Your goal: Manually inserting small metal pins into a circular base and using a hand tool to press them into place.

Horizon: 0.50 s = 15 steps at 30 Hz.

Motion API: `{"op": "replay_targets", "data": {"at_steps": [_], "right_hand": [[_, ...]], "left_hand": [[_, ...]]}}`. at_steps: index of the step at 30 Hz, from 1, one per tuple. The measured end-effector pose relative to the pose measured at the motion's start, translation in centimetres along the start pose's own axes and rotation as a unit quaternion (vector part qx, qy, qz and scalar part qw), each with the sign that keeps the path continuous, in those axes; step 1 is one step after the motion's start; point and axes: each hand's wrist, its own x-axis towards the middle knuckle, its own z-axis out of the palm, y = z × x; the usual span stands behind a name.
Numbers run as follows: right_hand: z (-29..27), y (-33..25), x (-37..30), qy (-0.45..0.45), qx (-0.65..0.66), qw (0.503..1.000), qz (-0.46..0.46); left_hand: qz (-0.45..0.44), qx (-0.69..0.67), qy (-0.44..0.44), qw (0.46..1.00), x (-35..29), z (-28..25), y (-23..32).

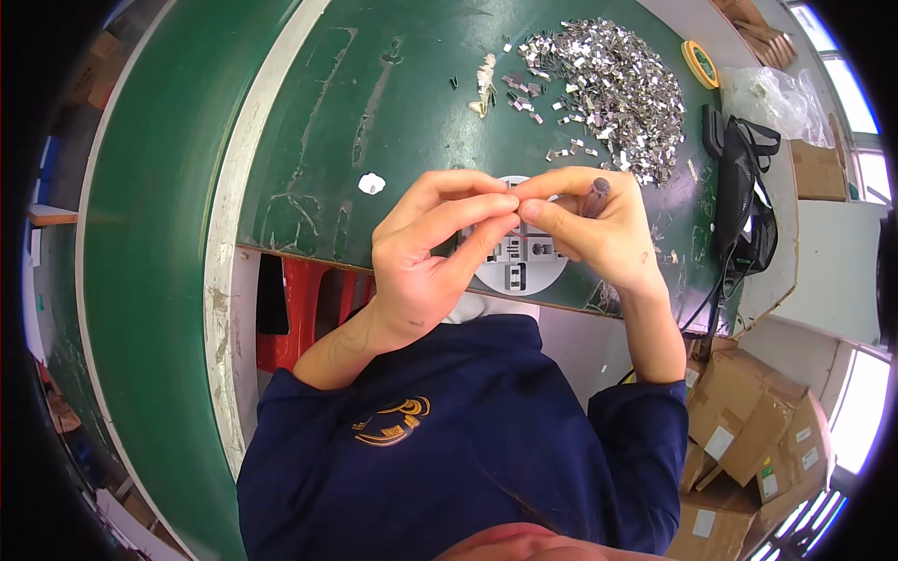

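My left hand [440, 229] and my right hand [603, 229] meet fingertip to fingertip over a round white disc-shaped fixture [547, 280] at the table's near edge. The left thumb and fingers are closed in a pinch; whatever lies between them is too small or hidden to make out. Out of my closed right hand sticks the dark, rounded end of a stick-like tool [598, 193], its working tip hidden by the fingers. Grey blocks and small black parts [515, 275] sit on the fixture, partly covered by my hands.
A large pile of small shiny metal clips [622, 89] spreads over the green table [412, 112]. Nearby lie a yellow tape roll [700, 64], a black strapped bag [748, 196] and a clear plastic bag [776, 103]. A green conveyor belt [164, 234] runs on the left.
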Motion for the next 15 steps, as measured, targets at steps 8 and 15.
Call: {"op": "replay_targets", "data": {"at_steps": [8,15], "right_hand": [[0.6,-0.5,-0.7,0.029,-0.069,0.997,0.0],[1.2,-0.3,-1.3,0.072,-0.177,0.973,-0.129]], "left_hand": [[-0.067,-0.137,0.025,0.988,0.6,-0.2,0.8],[-0.047,-0.088,-0.017,0.995,1.2,-0.7,1.2]]}}
